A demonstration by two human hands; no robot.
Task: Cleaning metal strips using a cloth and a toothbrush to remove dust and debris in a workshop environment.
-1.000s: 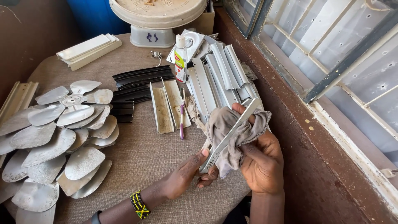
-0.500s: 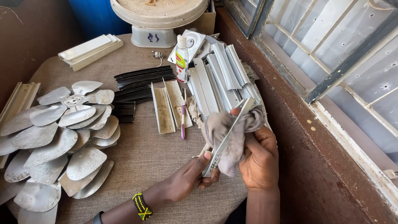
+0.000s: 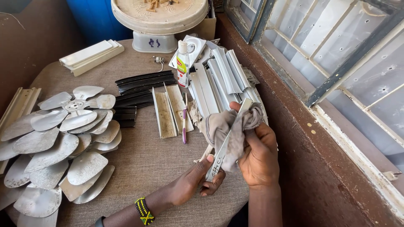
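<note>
Long thin grey metal strip [image 3: 227, 141] tilted, low end near, top end away toward stack of pale metal slats [image 3: 219, 80]. Left hand [image 3: 198, 178] pinched shut around low end. Right hand [image 3: 261, 155] closed on crumpled grey cloth [image 3: 229, 126], pressed against strip, just below slats.

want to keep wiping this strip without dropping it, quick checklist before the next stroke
1. Left hand pinches the lower end of the metal strip: ok.
2. Right hand presses the grey cloth around the strip's upper part: ok.
3. Cloth covers both faces of the strip: cannot tell, the far side is hidden.
4. Strip is held clear of the pile of pale slats behind it: cannot tell, they overlap in this view.
5. Toothbrush and small bottle lie off to the side, away from the hands: ok.
6. Fan blades sit well left of the hands: ok.
</note>
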